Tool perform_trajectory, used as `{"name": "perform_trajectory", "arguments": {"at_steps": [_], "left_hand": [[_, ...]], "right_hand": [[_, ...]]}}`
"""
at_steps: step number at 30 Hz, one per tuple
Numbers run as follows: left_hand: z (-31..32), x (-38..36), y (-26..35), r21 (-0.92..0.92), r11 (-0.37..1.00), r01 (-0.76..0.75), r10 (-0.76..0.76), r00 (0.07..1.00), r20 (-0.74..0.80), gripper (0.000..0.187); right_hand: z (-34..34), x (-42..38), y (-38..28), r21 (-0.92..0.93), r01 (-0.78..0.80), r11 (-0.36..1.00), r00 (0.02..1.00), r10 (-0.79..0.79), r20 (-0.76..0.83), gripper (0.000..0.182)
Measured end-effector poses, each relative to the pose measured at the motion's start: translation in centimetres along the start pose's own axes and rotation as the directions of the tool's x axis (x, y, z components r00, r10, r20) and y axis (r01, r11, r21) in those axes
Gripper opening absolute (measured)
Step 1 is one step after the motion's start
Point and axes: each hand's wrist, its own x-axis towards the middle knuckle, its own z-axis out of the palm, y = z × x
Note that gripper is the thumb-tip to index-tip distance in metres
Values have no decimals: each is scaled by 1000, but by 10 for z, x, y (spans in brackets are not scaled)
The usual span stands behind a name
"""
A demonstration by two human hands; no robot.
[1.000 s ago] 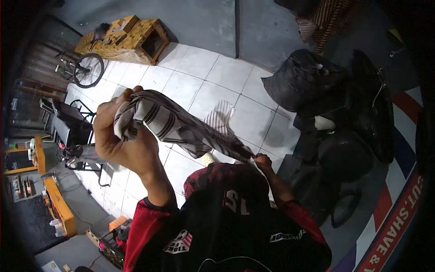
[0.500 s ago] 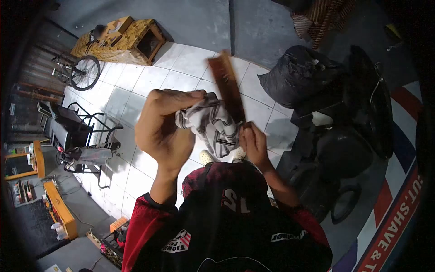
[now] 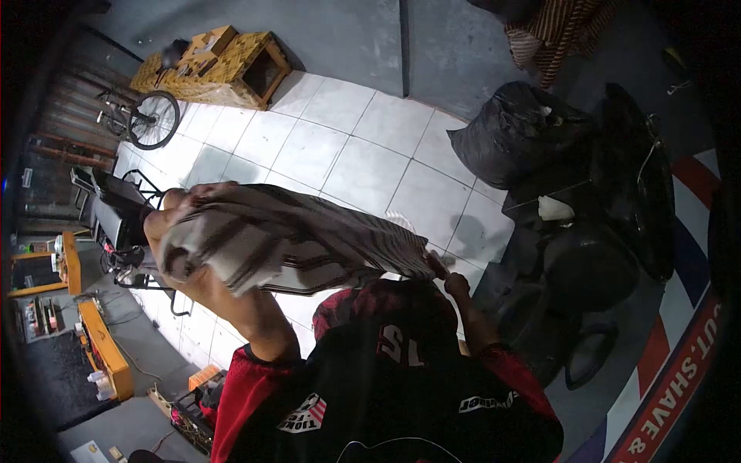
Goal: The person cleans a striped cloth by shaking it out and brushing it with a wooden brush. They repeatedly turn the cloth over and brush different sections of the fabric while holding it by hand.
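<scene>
A grey-and-white cloth with dark stripes (image 3: 301, 235) is stretched sideways in front of my body, blurred in places by motion. At its left end, my left hand (image 3: 166, 220) is closed on the cloth, with folds covering part of the fingers. The right end narrows to a corner, which my right hand (image 3: 444, 270) pinches near my waist. Between the hands the cloth sags slightly and hides part of the floor and my feet.
White floor tiles (image 3: 347, 166) lie ahead. Black plastic bags (image 3: 517, 131) and dark round objects (image 3: 590, 262) crowd the right side. A black-framed chair (image 3: 123, 216) stands left. Farther off are a bicycle (image 3: 154, 121) and a cloth-covered table (image 3: 231, 89).
The bunched cloth has been spread out wide. My left hand has moved left; my right hand has moved slightly right and down. A brown strip seen earlier near my right hand no longer shows.
</scene>
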Motion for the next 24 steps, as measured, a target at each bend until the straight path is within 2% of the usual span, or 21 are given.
{"name": "perform_trajectory", "arguments": {"at_steps": [1,2,3,4,5,6,7,8,9,10,11,12,13,14,16,17,18,19,21,22,24], "left_hand": [[2,2,5,15,1000,-19,18,996,91,21],[7,2,6,26,998,-53,47,982,185,19],[16,-1,5,-28,999,-29,33,984,177,16],[15,-2,-1,45,996,-75,61,963,264,16],[15,-3,-6,109,986,-124,79,933,352,18],[20,-4,-6,111,989,-93,46,928,370,19],[22,-2,-8,171,979,-114,24,888,458,22],[27,-7,-11,157,984,90,-152,882,446,20],[34,-12,-12,139,947,289,-321,841,436,18],[41,-15,-11,175,916,361,-400,799,449,16],[47,-17,-12,209,879,429,-475,750,460,15],[50,-19,-18,219,875,432,-482,733,480,15],[55,-21,-21,137,884,447,-458,772,440,15],[59,-22,-22,54,889,455,-437,809,393,15],[58,-18,-27,-89,892,444,-400,865,303,17],[56,-16,-23,-145,861,488,-448,861,240,18],[55,-11,-21,-193,868,457,-416,883,217,19],[52,-7,-21,-239,874,423,-385,903,192,21],[35,-4,-27,-477,785,395,-290,915,279,36],[32,-2,-24,-476,785,397,-307,916,258,34],[29,-1,-13,-505,761,407,-352,913,206,33]], "right_hand": [[0,2,3,29,-6,1000,998,4,56,15],[-3,7,8,-96,170,981,979,-157,133,20],[-7,17,1,-75,101,992,994,-98,44,27],[-12,27,-7,-43,36,998,998,-38,-46,34],[-19,35,-10,80,135,988,971,-116,-207,36],[-47,26,-33,308,302,902,880,-140,-453,24],[-77,15,-57,406,530,744,728,-153,-668,31],[-122,-14,-90,940,227,256,969,33,-243,37],[-178,-64,-127,985,173,-14,984,-42,-173,40],[-228,-111,-160,965,98,-243,984,-119,-129,42],[-238,-126,-170,950,188,-249,951,-197,-240,46],[-231,-129,-169,918,396,5,881,-284,-379,43],[-228,-128,-174,701,681,212,725,-328,-605,41],[-226,-126,-179,370,837,403,514,-347,-785,38],[-194,-108,-172,-206,714,669,250,-518,-818,26],[-172,-90,-157,93,708,700,539,-451,-711,26],[-155,-72,-143,370,601,708,769,-386,-509,26],[-133,-50,-126,594,406,695,913,-331,-237,27],[-48,-11,-73,-46,621,783,672,-561,-484,28],[-30,2,-48,-41,562,826,765,-538,-354,30],[-8,11,-13,-21,345,938,936,-345,-73,35]]}}
